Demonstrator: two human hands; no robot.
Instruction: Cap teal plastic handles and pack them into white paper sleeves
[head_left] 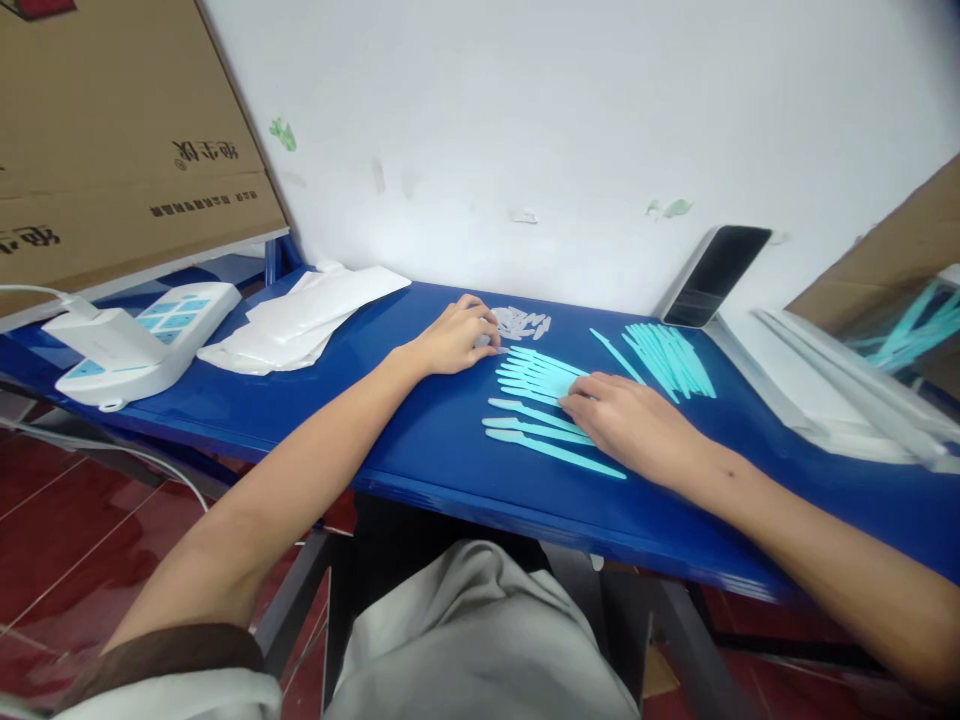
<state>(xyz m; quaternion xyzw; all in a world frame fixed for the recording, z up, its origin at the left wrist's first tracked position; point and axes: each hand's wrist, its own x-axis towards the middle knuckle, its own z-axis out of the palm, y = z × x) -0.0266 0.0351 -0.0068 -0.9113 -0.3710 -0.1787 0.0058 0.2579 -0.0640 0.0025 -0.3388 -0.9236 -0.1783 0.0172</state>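
Observation:
Several turquoise flat sticks lie fanned in a row on the blue table. My right hand rests over their right ends, its fingers bent and touching some of them. My left hand is at the upper left of the row, thumb and fingers pinched around a small pale piece. Beside its fingertips is a small pile of translucent pieces. A second group of turquoise sticks lies to the right, beyond my right hand.
White packets and a power strip with a charger lie left. A phone leans on the wall at the right, near a white tray. Cardboard stands at the upper left.

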